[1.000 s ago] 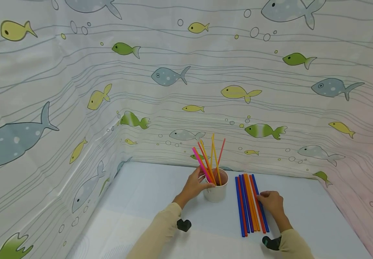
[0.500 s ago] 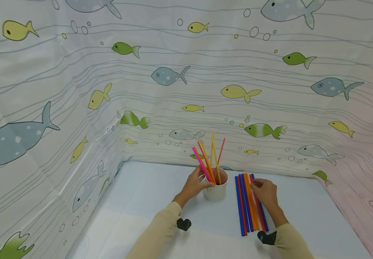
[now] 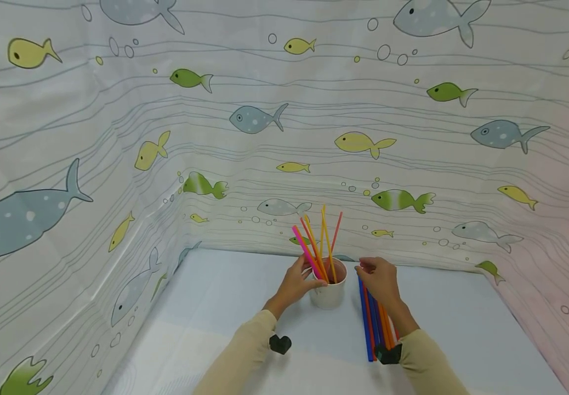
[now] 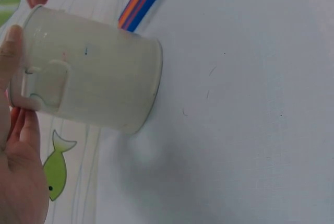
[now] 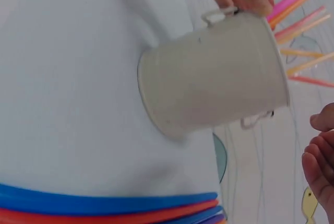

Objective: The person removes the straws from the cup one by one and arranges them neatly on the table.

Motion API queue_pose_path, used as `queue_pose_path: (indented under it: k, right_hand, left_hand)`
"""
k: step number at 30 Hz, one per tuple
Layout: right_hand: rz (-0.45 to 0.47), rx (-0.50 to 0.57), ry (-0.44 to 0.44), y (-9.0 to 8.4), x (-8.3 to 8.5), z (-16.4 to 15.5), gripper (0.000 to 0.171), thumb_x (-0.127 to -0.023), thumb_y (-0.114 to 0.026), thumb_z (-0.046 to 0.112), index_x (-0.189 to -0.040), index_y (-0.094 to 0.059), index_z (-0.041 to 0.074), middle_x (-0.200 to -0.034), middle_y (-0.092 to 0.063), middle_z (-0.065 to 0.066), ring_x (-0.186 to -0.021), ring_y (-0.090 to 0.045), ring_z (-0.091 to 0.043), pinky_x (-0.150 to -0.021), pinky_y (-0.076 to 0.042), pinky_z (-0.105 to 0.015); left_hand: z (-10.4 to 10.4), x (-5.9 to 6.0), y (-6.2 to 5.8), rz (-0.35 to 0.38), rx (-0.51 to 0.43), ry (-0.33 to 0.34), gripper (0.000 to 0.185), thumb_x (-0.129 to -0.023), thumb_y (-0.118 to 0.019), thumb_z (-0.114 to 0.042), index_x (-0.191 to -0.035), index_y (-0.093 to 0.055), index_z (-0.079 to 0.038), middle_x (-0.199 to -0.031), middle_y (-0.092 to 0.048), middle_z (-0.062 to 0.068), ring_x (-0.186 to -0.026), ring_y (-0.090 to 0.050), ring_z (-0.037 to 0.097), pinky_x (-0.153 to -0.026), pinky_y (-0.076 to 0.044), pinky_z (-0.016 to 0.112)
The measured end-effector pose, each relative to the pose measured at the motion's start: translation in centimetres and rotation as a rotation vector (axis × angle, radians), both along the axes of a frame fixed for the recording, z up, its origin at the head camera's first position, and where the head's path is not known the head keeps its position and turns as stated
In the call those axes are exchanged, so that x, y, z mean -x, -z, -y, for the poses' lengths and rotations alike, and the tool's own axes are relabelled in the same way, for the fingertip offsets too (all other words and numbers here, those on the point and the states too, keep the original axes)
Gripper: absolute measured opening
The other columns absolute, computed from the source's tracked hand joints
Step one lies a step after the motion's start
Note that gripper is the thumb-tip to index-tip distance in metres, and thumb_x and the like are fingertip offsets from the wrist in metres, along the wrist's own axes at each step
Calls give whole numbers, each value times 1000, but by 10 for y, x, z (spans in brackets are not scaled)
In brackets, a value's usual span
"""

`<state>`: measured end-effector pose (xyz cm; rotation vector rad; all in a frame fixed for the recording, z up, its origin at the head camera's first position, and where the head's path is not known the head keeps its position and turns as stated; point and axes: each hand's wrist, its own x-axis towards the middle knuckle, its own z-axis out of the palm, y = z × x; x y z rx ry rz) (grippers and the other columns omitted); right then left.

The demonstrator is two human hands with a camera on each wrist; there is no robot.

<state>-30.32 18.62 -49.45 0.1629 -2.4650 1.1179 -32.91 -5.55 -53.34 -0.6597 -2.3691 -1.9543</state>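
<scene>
A small white bucket (image 3: 327,298) with side handles stands upright on the table. It holds several straws in pink, orange, yellow and red, the pink straw (image 3: 305,248) leaning left. My left hand (image 3: 294,282) grips the bucket's rim on the left, thumb in front and fingers behind. To the bucket's right, side by side, lie several blue, red, purple and orange straws (image 3: 366,323). Over their far end hovers my right hand (image 3: 382,278), hiding part of them. In the right wrist view its fingers (image 5: 319,165) are loosely bent, with nothing visible between them and the thumb.
A white cloth printed with fish (image 3: 255,119) hangs behind and along both sides of the white table (image 3: 205,296). Dark heart-shaped pieces (image 3: 280,344) sit at both sleeve cuffs.
My right hand has moved left and away from me across the row of straws, from its right side to the far left end. My left hand stays on the bucket.
</scene>
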Motion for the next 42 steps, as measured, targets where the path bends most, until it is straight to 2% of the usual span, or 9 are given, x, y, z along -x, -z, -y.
queue_pose_path:
  k: [8,11,14,18,22,26,33,42]
  right_hand:
    - [-135,37,-114,-9,2,31,24,-78,-79,2,-100,-73,-4,-89,-69,-13,-75,-68,-24,-65,-60,-34]
    - [-117,53,-139,-9,2,42,22,-80,-79,3,-101,-74,-3,-90,-70,-11,-75,-67,-21,-66,-60,-31]
    - [-85,75,-155,-10,3,52,22,-81,-78,3,-102,-74,-3,-89,-70,-10,-76,-67,-20,-67,-60,-31]
    - [-66,90,-176,-10,5,66,24,-81,-78,4,-104,-73,-2,-89,-70,-10,-78,-67,-20,-69,-60,-33]
    - [-46,114,-199,-10,4,77,25,-82,-78,4,-105,-72,-2,-90,-71,-10,-80,-67,-21,-72,-60,-35]
    - [-43,113,-212,-9,4,85,26,-81,-78,4,-105,-73,-2,-91,-70,-9,-80,-66,-21,-71,-60,-33]
    - [-58,81,-208,-7,4,95,25,-80,-79,3,-104,-73,0,-89,-70,-7,-77,-66,-19,-69,-60,-33]
    - [-25,71,-200,-10,5,102,27,-81,-78,5,-107,-72,0,-92,-70,-8,-82,-66,-20,-73,-60,-34]
  left_hand:
    - [1,1,6,-4,21,-24,83,-77,-83,-17,-145,-37,-14,-137,-51,5,-127,-51,21,-103,-44,34]
    - [1,0,8,-5,20,-23,83,-77,-83,-15,-146,-36,-15,-136,-51,4,-127,-51,19,-103,-44,33]
    - [0,0,10,-1,-2,-13,84,-77,-83,-13,-147,-36,-14,-138,-50,7,-128,-50,22,-104,-43,39]
    - [0,-2,9,5,-16,-6,84,-77,-82,-17,-147,-35,-14,-138,-49,7,-128,-49,23,-105,-41,43]
    - [1,-2,9,-12,-7,-6,84,-75,-83,-23,-145,-37,-16,-138,-50,2,-127,-50,18,-104,-43,34]
    - [0,0,7,-19,11,-13,81,-78,-83,-22,-145,-38,-16,-139,-49,-1,-127,-50,15,-102,-43,25]
    - [0,2,6,-31,26,-18,78,-83,-79,-12,-147,-35,-10,-142,-46,4,-129,-49,18,-102,-43,25]
    - [2,2,6,-38,32,-25,81,-83,-79,-9,-149,-33,-12,-142,-46,4,-130,-48,17,-103,-43,25]
